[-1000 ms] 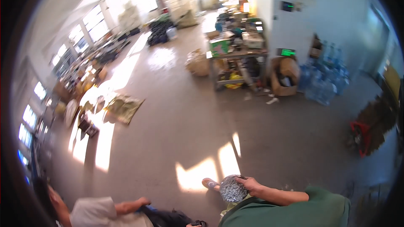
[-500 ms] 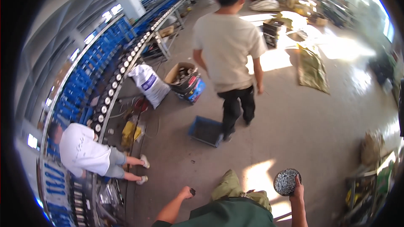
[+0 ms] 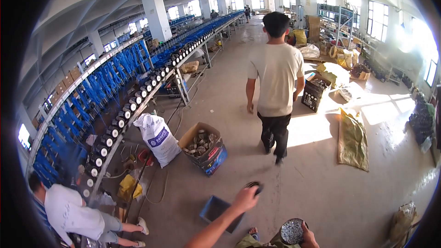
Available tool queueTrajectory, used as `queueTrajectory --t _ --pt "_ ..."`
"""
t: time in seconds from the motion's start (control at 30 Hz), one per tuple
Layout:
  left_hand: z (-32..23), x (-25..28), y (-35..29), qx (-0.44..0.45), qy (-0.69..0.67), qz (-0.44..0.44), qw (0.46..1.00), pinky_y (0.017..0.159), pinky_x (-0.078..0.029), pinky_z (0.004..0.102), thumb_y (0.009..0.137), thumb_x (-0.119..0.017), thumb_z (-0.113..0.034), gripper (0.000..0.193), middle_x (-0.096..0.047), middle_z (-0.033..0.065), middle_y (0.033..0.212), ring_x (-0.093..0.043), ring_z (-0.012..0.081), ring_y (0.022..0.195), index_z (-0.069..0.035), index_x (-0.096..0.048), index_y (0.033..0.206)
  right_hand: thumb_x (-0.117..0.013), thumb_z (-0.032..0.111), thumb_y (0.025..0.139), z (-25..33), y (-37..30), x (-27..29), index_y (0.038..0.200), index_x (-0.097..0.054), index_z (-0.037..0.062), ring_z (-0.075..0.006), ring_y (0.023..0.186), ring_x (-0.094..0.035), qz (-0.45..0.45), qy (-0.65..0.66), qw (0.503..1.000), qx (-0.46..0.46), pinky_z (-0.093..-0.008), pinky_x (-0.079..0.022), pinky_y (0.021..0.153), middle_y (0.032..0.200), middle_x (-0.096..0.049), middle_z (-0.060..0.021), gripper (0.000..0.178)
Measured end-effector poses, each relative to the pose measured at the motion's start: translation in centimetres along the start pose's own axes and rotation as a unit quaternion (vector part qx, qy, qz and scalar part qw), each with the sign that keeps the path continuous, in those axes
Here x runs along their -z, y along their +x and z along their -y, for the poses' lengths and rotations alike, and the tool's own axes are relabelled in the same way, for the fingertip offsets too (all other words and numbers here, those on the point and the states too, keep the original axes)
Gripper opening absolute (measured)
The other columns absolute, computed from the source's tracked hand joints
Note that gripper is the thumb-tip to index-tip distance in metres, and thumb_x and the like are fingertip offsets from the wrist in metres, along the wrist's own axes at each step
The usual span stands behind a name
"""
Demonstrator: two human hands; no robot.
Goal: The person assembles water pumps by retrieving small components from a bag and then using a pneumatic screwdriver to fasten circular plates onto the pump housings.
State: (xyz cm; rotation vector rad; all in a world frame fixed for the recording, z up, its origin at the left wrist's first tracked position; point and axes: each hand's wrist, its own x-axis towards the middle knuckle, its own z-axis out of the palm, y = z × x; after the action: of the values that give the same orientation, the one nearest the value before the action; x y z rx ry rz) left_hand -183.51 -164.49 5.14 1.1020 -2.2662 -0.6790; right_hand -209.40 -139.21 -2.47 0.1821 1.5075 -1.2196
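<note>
While the right hand [image 3: 309, 237], half curled, grips a speckled silvery disc [image 3: 291, 231] at the lower edge, the left hand [image 3: 246, 199], tightly curled, holds a small dark object [image 3: 254, 186] near a blue tray [image 3: 217, 207]; beyond, a carton [image 3: 214, 161] stands beside a white sack [image 3: 161, 144]

We see a round disc [image 3: 291, 231], speckled silver with a dark rim, face toward us in our right hand [image 3: 309, 238]; a small dark object [image 3: 255, 185], blurred, sits in our left hand [image 3: 246, 199].
</note>
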Motion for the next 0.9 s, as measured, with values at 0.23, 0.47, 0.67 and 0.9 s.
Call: queueTrajectory --t 0.23,0.47,0.67,0.9 --pt "-3.8 -5.1 22.1 -0.214 -0.078 0.047 0.973 0.087 -0.046 0.0453 0.08 -0.063 -0.009 0.025 -0.063 0.0181 0.093 -0.058 0.0362 0.095 0.0 -0.058 0.103 -0.066 0.035 0.089 15.9 13.2 -18.7 0.111 -0.061 -0.005 -0.027 0.086 -0.068 0.079 0.028 0.995 0.06 -0.04 -0.056 0.074 0.098 -0.068 -0.0143 0.046" --pt "8.5 -6.5 42.6 -0.189 -0.007 0.128 0.974 0.08 -0.047 0.0454 0.075 -0.061 -0.006 0.024 -0.058 0.0177 0.083 -0.056 0.0347 0.084 0.001 -0.055 0.097 -0.063 0.021 0.091 32.9 30.0 -37.4 0.106 -0.066 0.0 -0.0121 0.083 -0.06 0.107 -0.091 0.988 0.062 -0.0333 -0.052 0.067 0.097 -0.066 -0.0053 0.026" --pt "18.1 3.4 62.8 -0.168 0.044 0.075 0.982 0.096 -0.044 0.0452 0.07 -0.069 -0.006 0.031 -0.06 0.0157 0.088 -0.057 0.0336 0.092 0.002 -0.058 0.098 -0.059 0.014 0.092 49.8 37.7 -57.5 0.107 -0.064 -0.0029 -0.0103 0.081 -0.06 0.202 -0.09 0.97 0.098 -0.0277 -0.052 0.071 0.096 -0.068 -0.0068 0.024" --pt "35.4 13.9 83.5 -0.106 0.011 0.0 0.994 0.099 -0.044 0.046 0.075 -0.072 -0.011 0.037 -0.063 0.018 0.1 -0.058 0.0344 0.101 0.004 -0.06 0.106 -0.062 0.016 0.089 62.1 52.3 -84.3 0.108 -0.066 -0.0031 -0.0106 0.083 -0.06 0.306 -0.161 0.934 0.092 -0.0286 -0.052 0.074 0.095 -0.069 -0.0071 0.027"
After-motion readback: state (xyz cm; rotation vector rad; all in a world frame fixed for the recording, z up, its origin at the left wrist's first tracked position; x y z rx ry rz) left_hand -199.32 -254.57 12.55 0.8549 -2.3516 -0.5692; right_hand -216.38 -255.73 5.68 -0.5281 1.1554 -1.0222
